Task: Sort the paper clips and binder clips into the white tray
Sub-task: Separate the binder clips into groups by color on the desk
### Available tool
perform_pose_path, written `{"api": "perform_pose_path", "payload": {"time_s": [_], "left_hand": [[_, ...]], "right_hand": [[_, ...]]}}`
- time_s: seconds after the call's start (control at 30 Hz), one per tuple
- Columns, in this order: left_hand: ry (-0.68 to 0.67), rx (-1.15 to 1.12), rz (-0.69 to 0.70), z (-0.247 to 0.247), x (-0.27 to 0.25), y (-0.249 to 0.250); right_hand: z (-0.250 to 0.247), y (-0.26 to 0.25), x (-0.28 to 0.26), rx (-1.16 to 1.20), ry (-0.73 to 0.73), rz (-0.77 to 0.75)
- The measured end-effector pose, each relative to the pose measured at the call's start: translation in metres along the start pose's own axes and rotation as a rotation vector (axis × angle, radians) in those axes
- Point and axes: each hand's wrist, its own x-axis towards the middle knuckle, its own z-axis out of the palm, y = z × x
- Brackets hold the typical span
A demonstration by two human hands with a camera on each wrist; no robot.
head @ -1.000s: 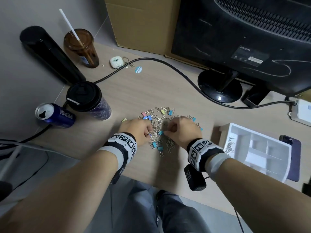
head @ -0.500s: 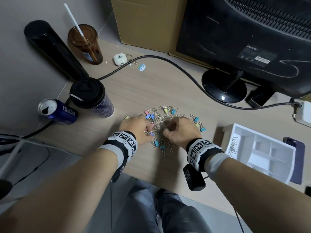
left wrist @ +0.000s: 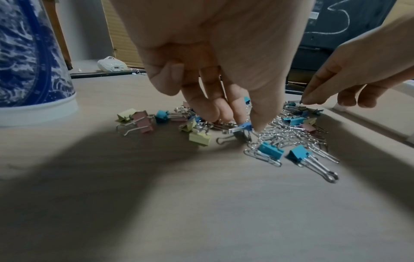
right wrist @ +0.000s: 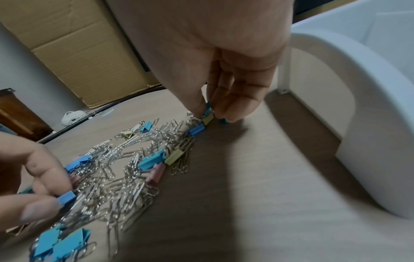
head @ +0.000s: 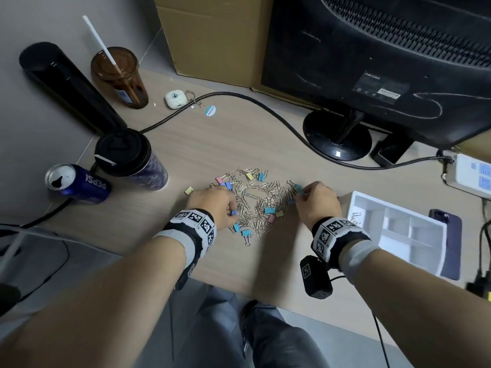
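Note:
A pile of silver paper clips (head: 261,205) mixed with blue, yellow and pink binder clips lies mid-desk. My left hand (head: 231,212) is at the pile's left side; in the left wrist view its thumb and forefinger pinch a small blue binder clip (left wrist: 244,126) that sits low on the pile. My right hand (head: 298,193) is at the pile's right edge, where its fingertips pinch a light blue binder clip (right wrist: 207,108). The white tray (head: 393,205) with its compartments stands just right of the right hand. A few paper clips (head: 356,217) lie in its near-left compartment.
A Pepsi can (head: 77,183), a dark lidded tumbler (head: 130,160), a brown cup with a straw (head: 119,75) and a black cylinder (head: 66,86) crowd the left. A black cable (head: 265,107) crosses behind the pile to the monitor stand (head: 337,139). A phone (head: 449,245) lies right of the tray.
My right hand has moved from the middle of the pile to its right edge and taken hold of a blue binder clip. The left hand stays at the left side.

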Motion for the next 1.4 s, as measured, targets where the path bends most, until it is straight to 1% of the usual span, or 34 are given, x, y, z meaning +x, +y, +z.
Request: {"api": "perform_pose_path", "payload": {"time_s": [0.07, 0.13, 0.2, 0.27, 0.3, 0.4, 0.47, 0.57, 0.67, 0.73, 0.8, 0.87, 0.93, 1.03, 1.13, 1.2, 1.3, 1.4], "left_hand": [[-0.006, -0.012, -0.003, -0.001, -0.002, 0.001], [0.01, -0.033, -0.003, -0.003, -0.005, 0.002], [0.026, -0.059, -0.012, -0.008, -0.01, 0.002], [0.04, -0.095, -0.015, -0.014, -0.017, -0.001], [0.042, -0.131, -0.013, -0.017, -0.02, -0.002], [0.015, -0.257, 0.004, -0.021, -0.028, -0.007], [0.004, -0.296, 0.028, -0.02, -0.029, -0.009], [0.001, -0.344, 0.034, -0.013, -0.026, -0.008], [0.032, -0.352, 0.011, -0.005, -0.023, -0.005], [0.041, -0.356, 0.009, -0.002, -0.022, -0.003], [0.034, -0.381, 0.036, -0.001, -0.021, -0.002], [0.027, -0.408, 0.067, -0.002, -0.02, -0.002], [0.004, -0.422, 0.061, -0.003, -0.02, -0.006], [0.01, -0.441, -0.001, -0.002, -0.024, -0.02], [0.005, -0.414, -0.094, 0.005, -0.033, -0.039], [-0.018, -0.378, -0.128, 0.011, -0.04, -0.047], [-0.031, -0.356, -0.136, 0.017, -0.045, -0.05], [-0.004, -0.317, -0.11, 0.023, -0.043, -0.05]], "right_hand": [[0.002, 0.002, -0.003, 0.037, -0.02, -0.03], [0.003, -0.001, -0.007, 0.114, -0.053, -0.155], [0.002, -0.008, -0.014, 0.131, -0.187, -0.314], [0.006, -0.015, -0.021, 0.075, -0.34, -0.391], [0.009, -0.018, -0.023, 0.049, -0.369, -0.401], [0.017, -0.025, -0.025, 0.008, -0.344, -0.412], [0.016, -0.032, -0.026, -0.034, -0.365, -0.431], [0.016, -0.035, -0.027, -0.017, -0.375, -0.426], [0.018, -0.034, -0.029, 0.067, -0.366, -0.456], [0.017, -0.038, -0.034, 0.19, -0.409, -0.474], [0.019, -0.041, -0.036, 0.308, -0.475, -0.467], [0.021, -0.045, -0.037, 0.324, -0.481, -0.473], [0.022, -0.048, -0.038, 0.304, -0.432, -0.478], [0.019, -0.048, -0.034, 0.207, -0.381, -0.48], [0.014, -0.045, -0.031, 0.053, -0.454, -0.503], [0.011, -0.045, -0.035, 0.028, -0.526, -0.528], [0.017, -0.048, -0.043, 0.014, -0.577, -0.576], [0.028, -0.048, -0.046, -0.047, -0.567, -0.585]]}}
